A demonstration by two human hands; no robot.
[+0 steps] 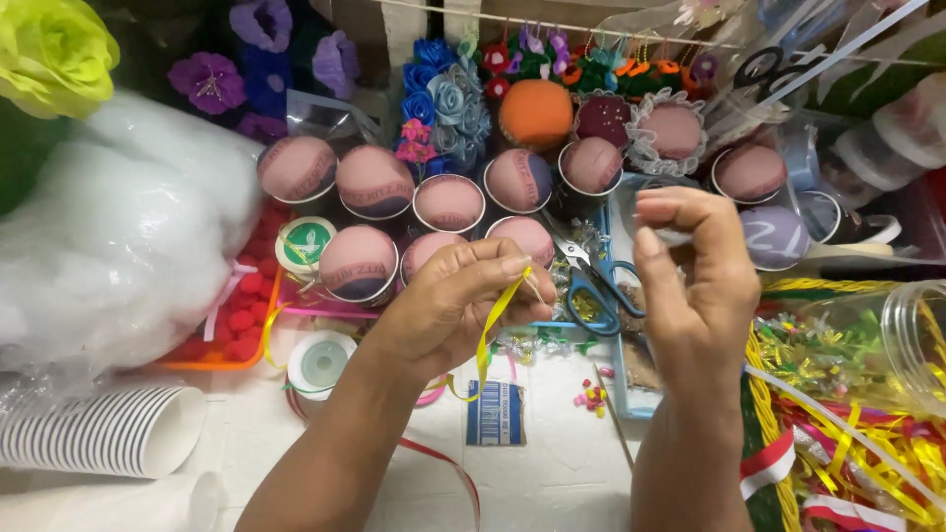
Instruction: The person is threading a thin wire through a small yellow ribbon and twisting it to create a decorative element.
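The left hand (463, 300) pinches a thin yellow ribbon (490, 330) above the worktop (552, 463); it looks light, limp and slippery, best gripped near its end. The right hand (695, 271) is pinched shut, contents hidden.

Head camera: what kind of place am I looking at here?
Probably a handicraft worktable: rows of fabric-topped cups, blue-handled scissors, fabric flowers, and the left hand pinching a yellow ribbon.
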